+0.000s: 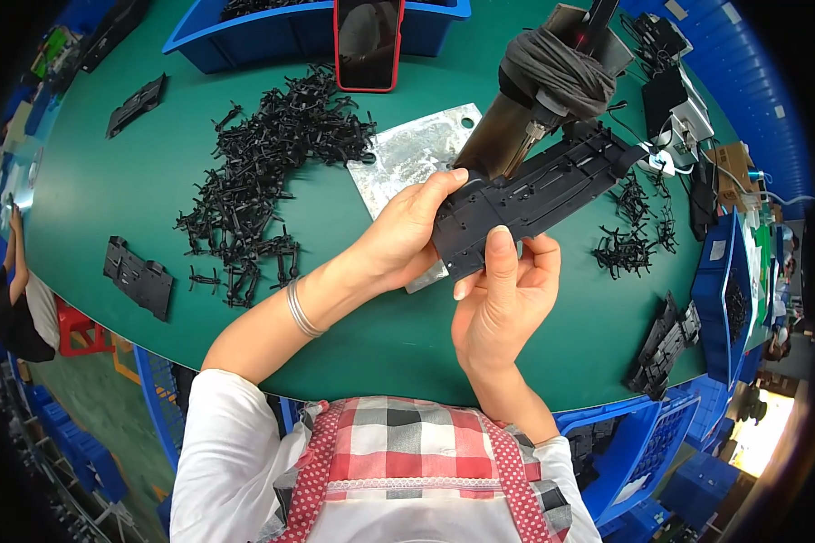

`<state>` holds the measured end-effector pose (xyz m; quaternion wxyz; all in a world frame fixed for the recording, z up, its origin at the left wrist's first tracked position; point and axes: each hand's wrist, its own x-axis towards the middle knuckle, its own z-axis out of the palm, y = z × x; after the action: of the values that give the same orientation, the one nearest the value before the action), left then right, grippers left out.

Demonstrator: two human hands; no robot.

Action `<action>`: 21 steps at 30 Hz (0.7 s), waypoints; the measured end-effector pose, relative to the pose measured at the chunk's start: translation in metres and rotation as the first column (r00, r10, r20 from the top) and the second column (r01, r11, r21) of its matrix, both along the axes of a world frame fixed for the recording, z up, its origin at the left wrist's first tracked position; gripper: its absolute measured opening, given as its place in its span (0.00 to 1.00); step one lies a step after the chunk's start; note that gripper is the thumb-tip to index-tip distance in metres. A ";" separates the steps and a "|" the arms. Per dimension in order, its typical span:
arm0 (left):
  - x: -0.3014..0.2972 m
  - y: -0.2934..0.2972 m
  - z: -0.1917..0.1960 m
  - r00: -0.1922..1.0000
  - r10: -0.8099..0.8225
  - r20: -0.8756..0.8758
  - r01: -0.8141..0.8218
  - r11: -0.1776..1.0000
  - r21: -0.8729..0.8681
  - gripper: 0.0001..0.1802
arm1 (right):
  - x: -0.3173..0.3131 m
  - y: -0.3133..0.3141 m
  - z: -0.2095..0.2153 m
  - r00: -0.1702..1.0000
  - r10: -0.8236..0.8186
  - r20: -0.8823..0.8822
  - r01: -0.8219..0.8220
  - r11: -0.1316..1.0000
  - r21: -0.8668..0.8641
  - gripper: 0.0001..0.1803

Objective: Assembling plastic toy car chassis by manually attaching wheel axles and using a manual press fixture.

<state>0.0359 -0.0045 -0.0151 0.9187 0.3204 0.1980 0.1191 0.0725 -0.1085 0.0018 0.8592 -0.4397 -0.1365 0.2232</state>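
Two hands clamp one long black plastic panel (pixel 534 195) above the middle of the green table (pixel 100 190). Left hand (pixel 407 237) grips its near-left end, thumb on top along the edge. Right hand (pixel 507 294) pinches the near edge from below, index finger laid up across the panel face. Hands sit just beside each other, not touching as far as I can tell.

Panel: flat, matte, moulded, ribbed with slots and small holes, tilted up toward the far right. Its far end sits at a dark brown tool column (pixel 507 136) wrapped at the top with grey cloth (pixel 557 68); contact there I can't tell.

Under the panel, a dull, mottled metal sheet (pixel 412 154) with a punched hole lies flat on the table.

Left of it, a loose spiky heap of small black plastic parts (pixel 263 172). A smaller cluster (pixel 638 226) lies right of the panel. Single flat black plates (pixel 138 276) sit at the left, and a stack of plates (pixel 661 348) at the near right edge.

Far side: blue bin (pixel 244 36) with a red-cased phone (pixel 369 41) leaning on it.

Open green surface: near the table edge below the hands, and far left.
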 end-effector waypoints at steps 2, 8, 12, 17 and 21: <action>0.000 0.001 -0.001 0.998 -0.050 0.028 0.051 0.998 -0.045 0.21 | -0.001 0.003 0.001 0.998 -0.048 0.043 0.050 0.998 -0.044 0.14; -0.001 -0.001 -0.001 0.992 -0.056 0.111 0.068 0.992 -0.107 0.20 | 0.001 -0.001 0.000 1.000 0.016 -0.006 -0.016 0.999 0.028 0.19; -0.001 -0.002 -0.004 0.991 -0.068 0.118 0.079 0.993 -0.088 0.21 | 0.002 -0.003 0.001 1.000 0.006 -0.015 -0.006 1.000 0.016 0.19; 0.002 -0.004 -0.005 1.000 -0.023 0.020 0.024 0.999 -0.046 0.23 | 0.001 -0.003 0.002 0.999 -0.038 -0.035 0.037 0.999 -0.022 0.21; 0.003 -0.005 -0.011 0.999 0.015 -0.037 -0.017 0.998 -0.056 0.23 | 0.003 -0.007 -0.004 0.998 0.055 -0.025 -0.056 0.998 -0.042 0.20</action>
<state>0.0392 -0.0096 -0.0260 0.9225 0.2951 0.2205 0.1150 0.0755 -0.1158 -0.0027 0.8445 -0.4516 -0.1337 0.2550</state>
